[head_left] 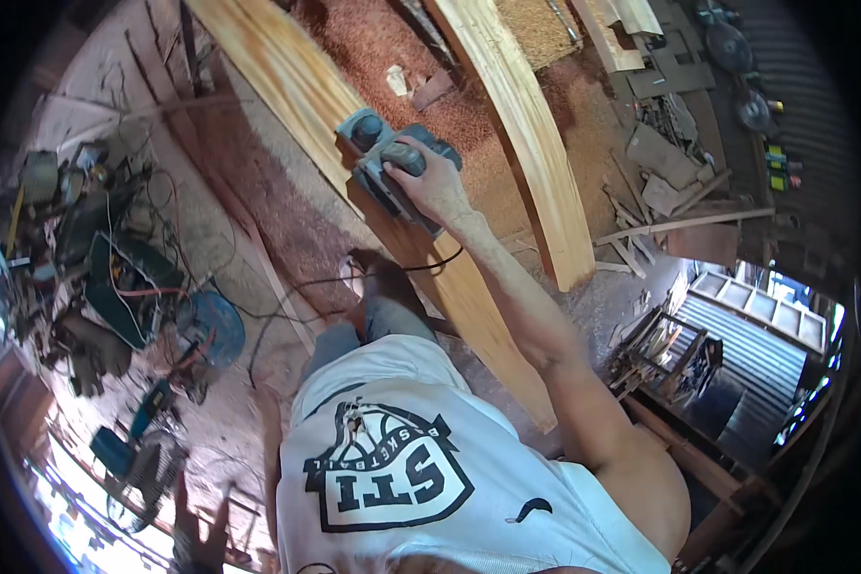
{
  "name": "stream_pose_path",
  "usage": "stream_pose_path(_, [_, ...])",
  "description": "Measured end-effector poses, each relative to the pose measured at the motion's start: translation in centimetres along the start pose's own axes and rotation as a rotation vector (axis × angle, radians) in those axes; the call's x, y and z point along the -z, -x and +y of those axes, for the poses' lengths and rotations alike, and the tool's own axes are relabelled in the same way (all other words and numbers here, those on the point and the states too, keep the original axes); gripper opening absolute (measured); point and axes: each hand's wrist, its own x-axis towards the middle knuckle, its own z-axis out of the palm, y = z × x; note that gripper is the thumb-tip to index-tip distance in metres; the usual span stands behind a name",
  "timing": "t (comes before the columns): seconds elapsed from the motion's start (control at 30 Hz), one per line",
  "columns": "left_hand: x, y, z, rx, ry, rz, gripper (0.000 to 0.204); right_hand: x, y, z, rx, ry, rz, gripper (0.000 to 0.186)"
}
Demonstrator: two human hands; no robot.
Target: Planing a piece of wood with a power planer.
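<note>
My right hand (433, 191) is closed around the rear handle of a grey-green electric planer (387, 187). The planer rests on a long, pale wooden beam (478, 301) that runs from the upper left to beside my right hip. From the tool a dark power cord (421, 267) passes in front of my legs to the left. Low at my left side hangs my left arm, with the left hand (267, 400) near the cord. Its fingers are too small and unclear to tell whether they hold the cord.
A second curved beam (536, 158) lies to the right. Reddish shavings (488, 191) cover the ground between the beams. Tangled tools, cables and a blue round container (215, 328) crowd the left. Wood scraps (665, 167) are heaped at the right, near a corrugated metal sheet (741, 349).
</note>
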Motion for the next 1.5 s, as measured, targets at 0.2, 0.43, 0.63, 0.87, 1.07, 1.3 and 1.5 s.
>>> stream_pose_path(0.2, [0.8,-2.0,4.0,-0.039,-0.060,0.063,0.063,-2.1,-5.1,-3.7,-0.013,0.035,-0.062,0.055])
stream_pose_path(0.43, [2.2,-7.2,11.0,-0.098,-0.123,0.105,0.065,-3.4,-12.1,-7.2,-0.010,-0.001,-0.090,0.054])
stream_pose_path(0.63, [3.5,-12.9,18.9,-0.106,-0.167,0.114,0.066,-7.3,-19.7,-11.4,-0.046,-0.021,-0.088,0.054])
stream_pose_path(0.87, [6.0,-21.0,29.7,-0.127,-0.129,0.121,0.067,-11.5,-31.8,-19.0,-0.028,-0.051,-0.100,0.051])
stream_pose_path(1.07, [6.6,-27.1,32.8,-0.333,-0.478,0.256,0.055,-16.6,-43.6,-24.2,0.068,-0.021,-0.069,0.055])
stream_pose_path(1.3, [10.8,-35.2,40.3,-0.236,-0.423,0.136,0.047,-23.7,-59.1,-32.4,0.175,-0.027,-0.019,0.052])
stream_pose_path(1.5, [16.7,-44.4,49.0,-0.301,-0.491,0.041,0.041,-27.0,-71.5,-43.4,0.153,-0.072,-0.036,0.058])
